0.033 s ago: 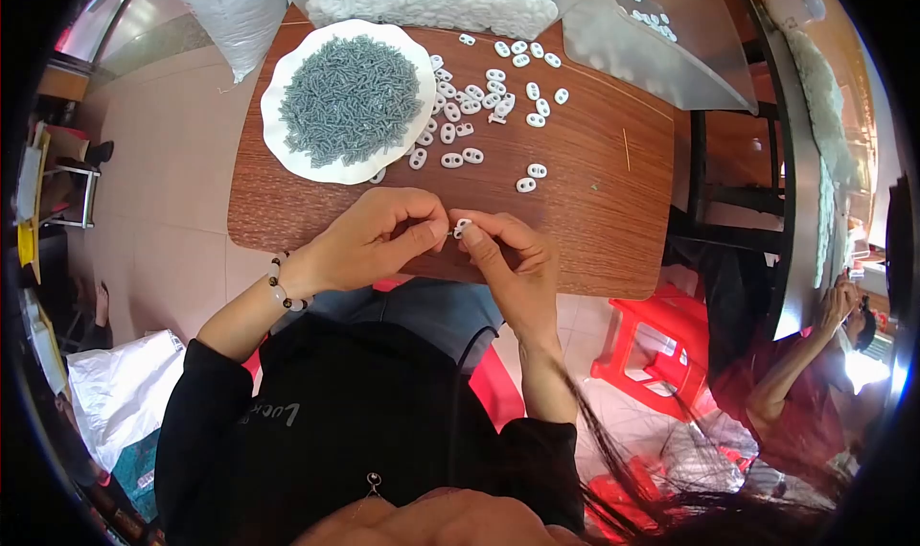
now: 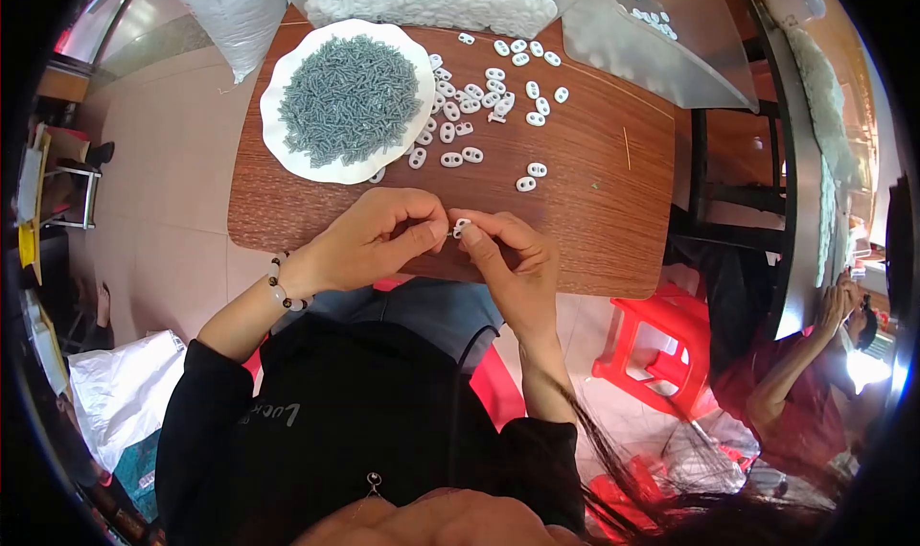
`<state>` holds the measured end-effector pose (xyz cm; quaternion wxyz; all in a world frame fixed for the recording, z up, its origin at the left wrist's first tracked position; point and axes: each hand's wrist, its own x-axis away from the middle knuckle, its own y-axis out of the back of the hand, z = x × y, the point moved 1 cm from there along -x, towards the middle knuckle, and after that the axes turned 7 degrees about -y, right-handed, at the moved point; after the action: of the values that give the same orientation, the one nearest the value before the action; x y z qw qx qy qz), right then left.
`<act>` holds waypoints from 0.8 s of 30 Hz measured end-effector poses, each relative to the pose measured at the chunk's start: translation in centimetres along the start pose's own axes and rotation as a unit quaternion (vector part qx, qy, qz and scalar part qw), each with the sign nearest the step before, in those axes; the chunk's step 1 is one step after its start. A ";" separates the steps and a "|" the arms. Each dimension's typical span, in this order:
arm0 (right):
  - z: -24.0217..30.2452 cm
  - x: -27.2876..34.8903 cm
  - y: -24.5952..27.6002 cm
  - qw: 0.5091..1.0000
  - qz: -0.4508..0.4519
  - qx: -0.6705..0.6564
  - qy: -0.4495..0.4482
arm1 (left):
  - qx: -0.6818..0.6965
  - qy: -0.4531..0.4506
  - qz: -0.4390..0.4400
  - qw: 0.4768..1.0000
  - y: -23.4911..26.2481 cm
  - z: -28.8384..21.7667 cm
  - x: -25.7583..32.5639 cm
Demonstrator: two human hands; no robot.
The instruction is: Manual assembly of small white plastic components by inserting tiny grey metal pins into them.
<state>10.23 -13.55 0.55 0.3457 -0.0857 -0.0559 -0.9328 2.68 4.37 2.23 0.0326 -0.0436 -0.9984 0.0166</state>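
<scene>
Starting at the left: white scalloped plate (image 2: 331,171) on the wooden table (image 2: 604,230), heaped with little grey-blue ribbed pegs (image 2: 350,95), or at least that's what they look like at this size.

Then the left hand (image 2: 374,239), beaded bracelet (image 2: 291,302) on the wrist, held low by the near table edge. Thumb and forefinger come together in a pinch, and a thin greyish sliver (image 2: 450,232) shows at the tips. I'd say it's gripped, but it's way too small to tell what it is.

Just beside that is the white two-hole plastic piece (image 2: 461,228), up off the table, pinched between thumb and forefinger of the right hand (image 2: 513,258). Loose two-hole pieces (image 2: 451,161) are scattered beyond both hands, and a red plastic stool (image 2: 616,340) is off to the right.

My read: the step in hand is close two-handed work, sliver against white piece. The move calls for a steady right pinch and fine lining-up from the left fingertips. Can't tell whether the sliver is inside a hole or only touching.
</scene>
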 end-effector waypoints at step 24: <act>0.1 0.0 0.3 0.999 -0.036 -0.011 -0.008 | 0.000 0.030 0.006 1.000 0.1 0.6 -0.2</act>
<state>10.42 -13.77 0.67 0.3103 -0.0953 -0.0516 -0.9444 2.84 4.46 1.61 0.0626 -0.0497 -0.9967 0.0151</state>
